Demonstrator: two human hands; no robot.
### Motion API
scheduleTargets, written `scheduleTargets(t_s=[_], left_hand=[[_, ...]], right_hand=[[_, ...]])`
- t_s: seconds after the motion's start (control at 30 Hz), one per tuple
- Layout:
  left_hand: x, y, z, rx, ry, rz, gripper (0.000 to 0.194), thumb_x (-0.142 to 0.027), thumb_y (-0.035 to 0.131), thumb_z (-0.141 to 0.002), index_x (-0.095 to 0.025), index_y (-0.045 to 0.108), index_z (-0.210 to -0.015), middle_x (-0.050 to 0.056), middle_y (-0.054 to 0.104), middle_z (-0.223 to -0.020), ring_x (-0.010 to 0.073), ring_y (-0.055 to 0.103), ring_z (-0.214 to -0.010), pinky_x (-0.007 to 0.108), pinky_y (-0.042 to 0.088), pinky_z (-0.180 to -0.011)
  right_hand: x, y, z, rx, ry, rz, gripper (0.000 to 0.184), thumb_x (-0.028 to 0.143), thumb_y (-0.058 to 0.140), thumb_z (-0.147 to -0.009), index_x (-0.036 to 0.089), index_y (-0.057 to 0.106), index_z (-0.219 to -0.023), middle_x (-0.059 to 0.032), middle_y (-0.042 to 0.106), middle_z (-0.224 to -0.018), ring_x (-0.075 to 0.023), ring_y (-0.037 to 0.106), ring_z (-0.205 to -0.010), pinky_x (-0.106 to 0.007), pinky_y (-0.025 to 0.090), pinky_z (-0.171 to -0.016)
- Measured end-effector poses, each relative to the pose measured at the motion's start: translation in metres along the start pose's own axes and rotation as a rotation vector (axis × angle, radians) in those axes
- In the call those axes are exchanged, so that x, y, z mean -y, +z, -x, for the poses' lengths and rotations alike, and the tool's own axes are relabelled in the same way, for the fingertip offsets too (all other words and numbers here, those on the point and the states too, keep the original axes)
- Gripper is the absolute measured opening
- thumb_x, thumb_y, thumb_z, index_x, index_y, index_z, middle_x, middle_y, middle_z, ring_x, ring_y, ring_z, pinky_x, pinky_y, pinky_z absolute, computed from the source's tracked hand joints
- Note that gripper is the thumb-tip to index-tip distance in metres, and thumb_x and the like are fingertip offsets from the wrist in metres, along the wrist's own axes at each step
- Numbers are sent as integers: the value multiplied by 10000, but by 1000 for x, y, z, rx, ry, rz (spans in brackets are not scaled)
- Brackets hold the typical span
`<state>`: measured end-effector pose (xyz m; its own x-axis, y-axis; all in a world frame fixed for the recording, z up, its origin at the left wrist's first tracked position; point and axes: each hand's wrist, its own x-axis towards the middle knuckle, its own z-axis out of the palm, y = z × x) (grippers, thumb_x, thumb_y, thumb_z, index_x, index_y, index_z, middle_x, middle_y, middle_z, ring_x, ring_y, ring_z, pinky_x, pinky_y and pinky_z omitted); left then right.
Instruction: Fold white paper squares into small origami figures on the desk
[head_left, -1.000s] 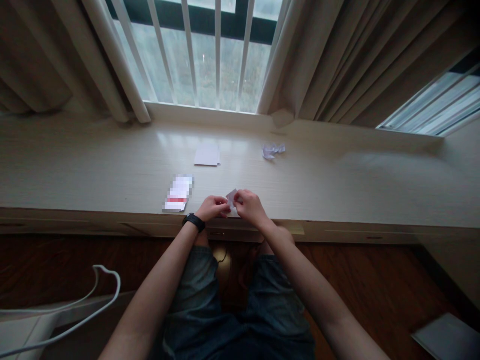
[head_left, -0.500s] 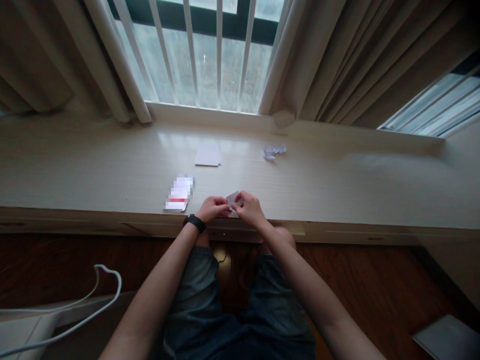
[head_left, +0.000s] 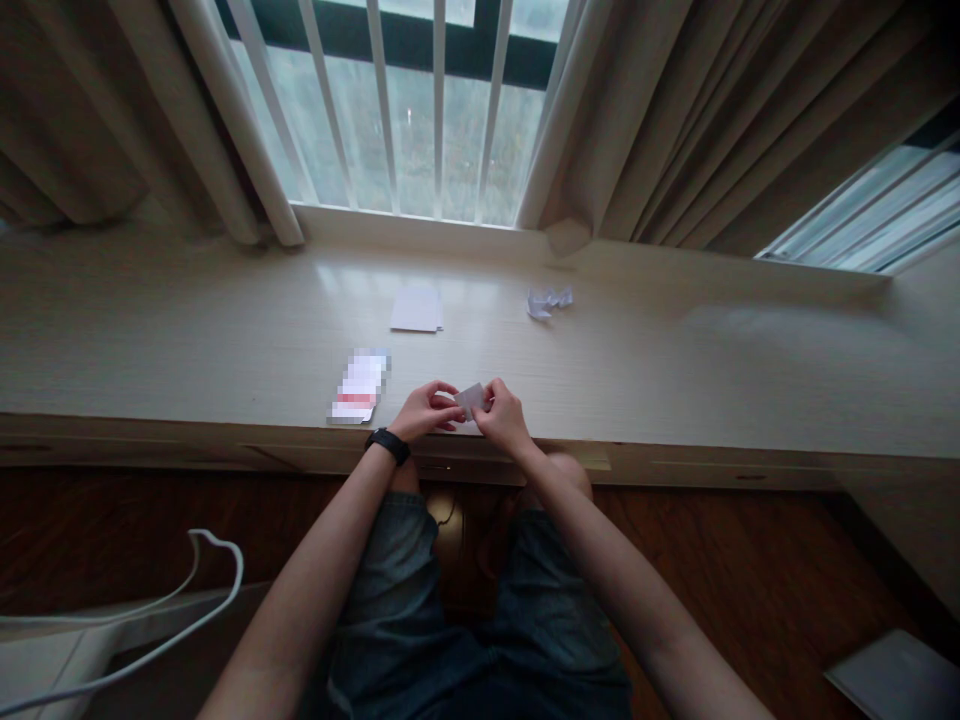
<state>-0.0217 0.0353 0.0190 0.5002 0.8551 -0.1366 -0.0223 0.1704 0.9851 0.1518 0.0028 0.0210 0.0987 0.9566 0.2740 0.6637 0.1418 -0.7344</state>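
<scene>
A small folded piece of white paper [head_left: 471, 400] is held up between my hands, just above the front edge of the white counter. My right hand [head_left: 504, 412] pinches its right side between thumb and curled fingers. At its left edge are the fingertips of my left hand [head_left: 426, 410], with the fingers curved and the thumb against the paper. A black watch [head_left: 388, 444] is on my left wrist. Beyond my hands lies a short stack of white paper sheets [head_left: 416, 310]. Further right stand some small folded paper shapes [head_left: 547, 303].
A phone-like object with a pixelated screen [head_left: 360, 386] lies on the counter [head_left: 675, 370] left of my hands. Behind are a barred window [head_left: 409, 120] and curtains [head_left: 637, 130]. A white cable [head_left: 238, 570] loops at lower left. A flat grey object [head_left: 896, 675] is at lower right.
The paper has turned slightly and more of it shows between my hands. My left fingers have spread apart and shifted a little left; the right hand has barely moved.
</scene>
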Motion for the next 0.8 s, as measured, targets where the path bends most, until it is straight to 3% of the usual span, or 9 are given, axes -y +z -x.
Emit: scheduleTargets(t_s=[0.13,0.3,0.47,0.63,0.7,0.8], left_hand=[[-1,-2,1,33,8,-54,469,-422,786,-643,-110,628,-956,83,706,-849,198,688,-761,310,580,-643],[2,0,-1,-21,61,-88,477,-386,832,-562,-107,659,-909,55,695,-840,170,667,-704,301,579,-621],[4,5,0,-102,58,-108,428,-384,825,-569,-102,649,-838,45,681,-758,160,657,-654,282,574,-564],[6,7,1,-129,52,-73,407,-386,819,-578,-110,621,-803,34,672,-754,156,657,-652,284,581,-557],[7,8,1,-144,56,-51,392,-372,818,-577,-115,606,-782,23,666,-741,156,659,-662,295,590,-580],[7,7,1,-177,64,-1,366,-339,803,-596,-115,599,-800,30,667,-755,170,674,-713,320,597,-651]], right_hand=[[-1,1,0,29,-21,-18,237,240,589,-659,230,373,-756,45,463,-664,-130,434,-584,-243,317,-557],[1,-2,-1,40,-21,-67,242,216,599,-652,229,383,-760,42,480,-676,-133,461,-603,-244,353,-569],[0,-4,1,42,20,-193,212,233,602,-697,228,407,-781,41,503,-690,-134,521,-605,-249,407,-566],[-4,0,3,90,42,-379,276,228,592,-742,233,464,-986,36,557,-765,-127,579,-582,-249,460,-541],[-4,-1,4,92,10,-347,251,210,582,-760,226,518,-1002,20,580,-784,-128,591,-604,-263,483,-583],[-4,-4,5,51,-78,-218,99,194,569,-791,211,626,-869,-21,605,-827,-148,604,-709,-289,497,-688]])
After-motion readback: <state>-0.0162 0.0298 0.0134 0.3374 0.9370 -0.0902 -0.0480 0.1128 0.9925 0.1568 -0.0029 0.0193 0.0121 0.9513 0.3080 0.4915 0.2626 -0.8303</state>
